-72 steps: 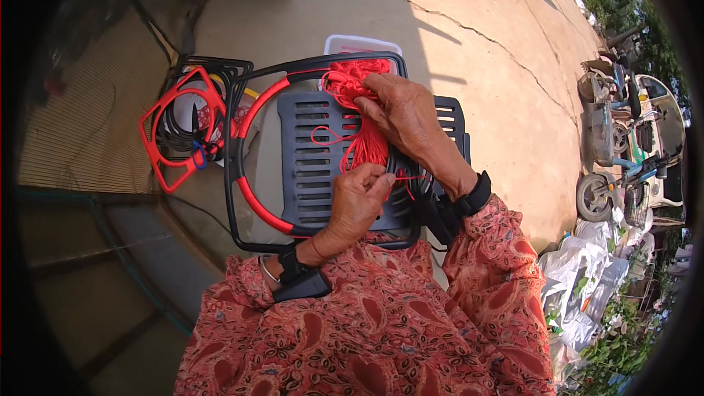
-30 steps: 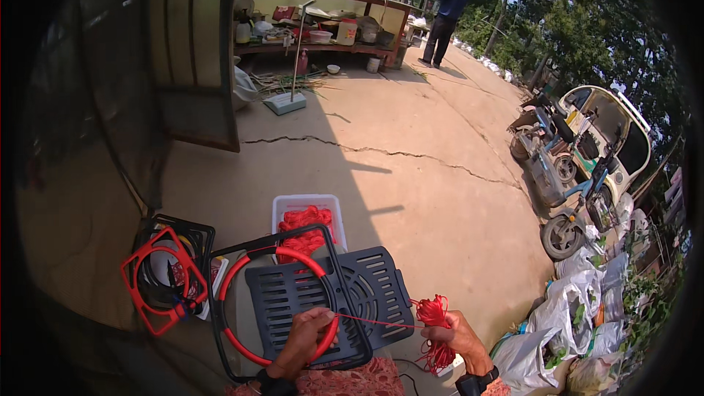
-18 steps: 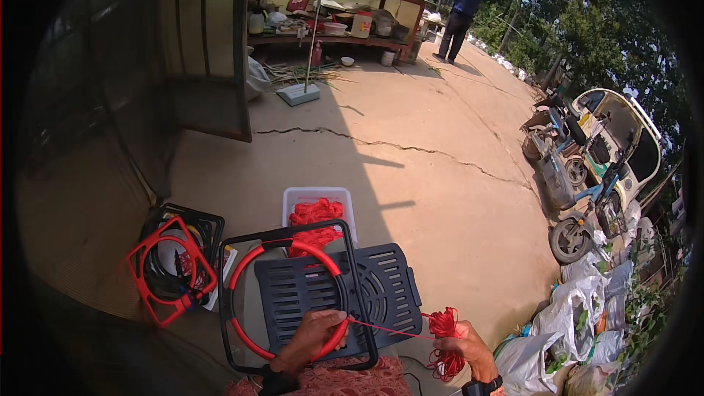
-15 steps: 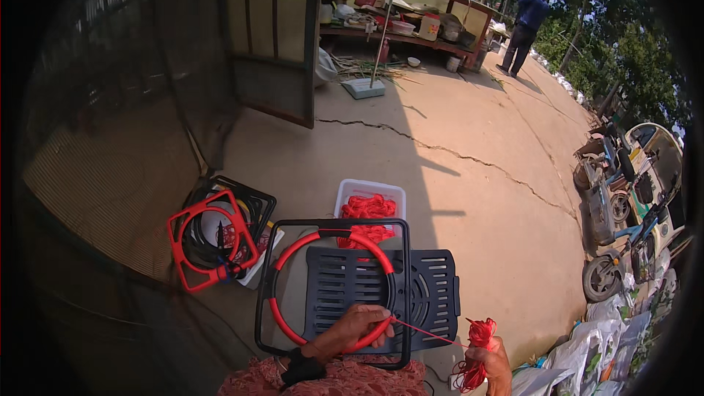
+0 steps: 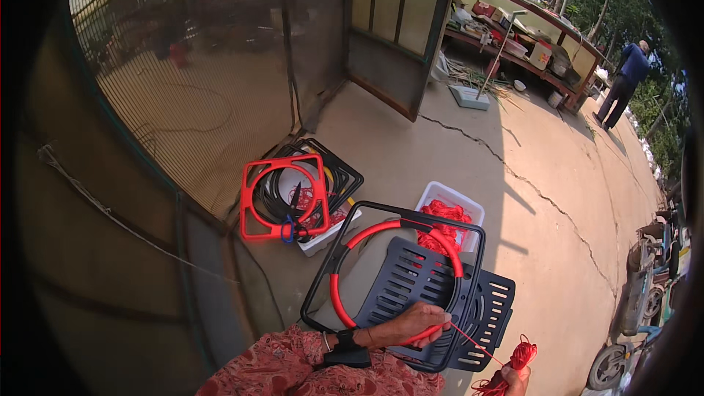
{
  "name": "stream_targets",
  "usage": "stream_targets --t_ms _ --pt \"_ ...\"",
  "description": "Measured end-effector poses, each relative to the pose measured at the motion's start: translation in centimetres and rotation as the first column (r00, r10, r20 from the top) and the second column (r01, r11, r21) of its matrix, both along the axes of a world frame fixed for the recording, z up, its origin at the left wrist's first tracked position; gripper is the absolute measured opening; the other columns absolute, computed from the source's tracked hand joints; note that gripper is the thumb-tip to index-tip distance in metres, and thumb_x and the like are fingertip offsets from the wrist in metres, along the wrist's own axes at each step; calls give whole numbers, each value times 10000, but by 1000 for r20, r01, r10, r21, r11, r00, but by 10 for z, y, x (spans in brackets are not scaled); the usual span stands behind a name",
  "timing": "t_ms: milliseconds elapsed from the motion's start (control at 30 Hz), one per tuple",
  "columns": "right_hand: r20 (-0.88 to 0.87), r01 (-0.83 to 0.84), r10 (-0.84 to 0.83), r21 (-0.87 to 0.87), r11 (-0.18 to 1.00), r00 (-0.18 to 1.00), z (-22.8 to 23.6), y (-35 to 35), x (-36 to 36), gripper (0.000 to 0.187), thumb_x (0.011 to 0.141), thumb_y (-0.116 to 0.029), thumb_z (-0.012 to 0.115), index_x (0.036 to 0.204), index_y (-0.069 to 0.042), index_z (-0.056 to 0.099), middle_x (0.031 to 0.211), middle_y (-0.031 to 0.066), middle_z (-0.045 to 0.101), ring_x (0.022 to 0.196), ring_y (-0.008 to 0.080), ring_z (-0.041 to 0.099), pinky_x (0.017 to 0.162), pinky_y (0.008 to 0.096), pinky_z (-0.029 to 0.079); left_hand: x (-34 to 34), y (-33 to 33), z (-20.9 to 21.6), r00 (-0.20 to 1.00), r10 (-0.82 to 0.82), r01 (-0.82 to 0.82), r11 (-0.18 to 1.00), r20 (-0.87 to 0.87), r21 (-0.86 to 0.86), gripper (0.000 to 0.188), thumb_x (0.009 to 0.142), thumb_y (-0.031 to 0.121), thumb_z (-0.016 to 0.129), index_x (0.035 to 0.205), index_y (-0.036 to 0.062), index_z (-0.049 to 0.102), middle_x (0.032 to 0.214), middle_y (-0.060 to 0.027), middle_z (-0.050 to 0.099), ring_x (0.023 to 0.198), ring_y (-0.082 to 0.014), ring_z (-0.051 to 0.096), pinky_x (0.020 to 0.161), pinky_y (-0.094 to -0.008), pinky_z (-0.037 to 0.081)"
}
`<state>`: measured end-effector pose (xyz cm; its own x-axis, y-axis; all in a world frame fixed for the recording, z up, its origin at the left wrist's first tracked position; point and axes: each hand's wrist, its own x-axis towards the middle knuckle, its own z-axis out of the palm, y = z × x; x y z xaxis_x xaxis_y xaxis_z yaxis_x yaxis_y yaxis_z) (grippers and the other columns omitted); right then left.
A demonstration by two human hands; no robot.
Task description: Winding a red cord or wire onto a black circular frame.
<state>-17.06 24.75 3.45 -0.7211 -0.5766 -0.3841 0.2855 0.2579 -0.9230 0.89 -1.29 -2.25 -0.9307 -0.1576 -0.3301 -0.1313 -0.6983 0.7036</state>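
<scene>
A black square frame (image 5: 376,204) with a round ring inside it rests tilted over my lap. Red covers much of the ring (image 5: 335,295), with black sections between. At the ring's lower right edge, the fingers of my left hand (image 5: 418,323) are closed in a pinch on a thin red cord (image 5: 473,343). This cord stretches down to the right, to my right hand (image 5: 515,379), which is wrapped round a looped hank of red cord (image 5: 523,354). Under the frame is a black slotted plastic seat (image 5: 488,308). Part of my right hand lies beyond the lower edge.
A white tub (image 5: 478,213) of red cord stands beyond the frame. To the left, a red frame (image 5: 247,209) and scissors (image 5: 295,202) lie on a white container (image 5: 339,229) with black frames. A platform scale (image 5: 469,97), a loaded shelf (image 5: 506,56) and a standing person (image 5: 623,84) are farther off.
The view has swung left and tilted, so the surroundings sit farther right in the picture. Both hands keep their holds, with the cord stretched between them.
</scene>
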Motion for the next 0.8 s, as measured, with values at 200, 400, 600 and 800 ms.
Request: stream_targets --t_ms 200,400,600,800 --pt "-185 -34 48 74 997 982 13 -69 7 245 846 -127 655 1062 -12 635 789 -38 572 661 37 475 594 207 386 -8 -21 10 964 248 -254 966 97 49 286 966 254 557 865 -11 593 602 -86 585 380 -137 505 336 -247 389" --pt "-222 -164 177 75 984 959 0 -122 39 424 859 -246 711 1201 -17 605 936 7 649 820 70 552 724 243 455 -11 -25 11 981 166 -177 977 99 116 308 965 264 558 893 -32 601 639 -113 595 419 -183 539 361 -280 415" --pt "-89 -153 151 -23 988 985 -11 -138 35 405 863 -247 718 1176 -9 619 978 24 661 858 73 564 753 245 471 -6 -16 8 985 122 -140 978 119 154 324 978 263 539 897 -44 604 661 -123 603 454 -195 561 395 -284 445" --pt "-15 -283 283 -49 958 959 -34 -137 35 210 874 -183 692 976 -1 659 824 -38 613 733 34 498 643 218 422 -3 -15 2 990 100 -115 982 104 151 427 990 343 507 945 -67 615 684 -130 617 480 -196 584 417 -279 469"
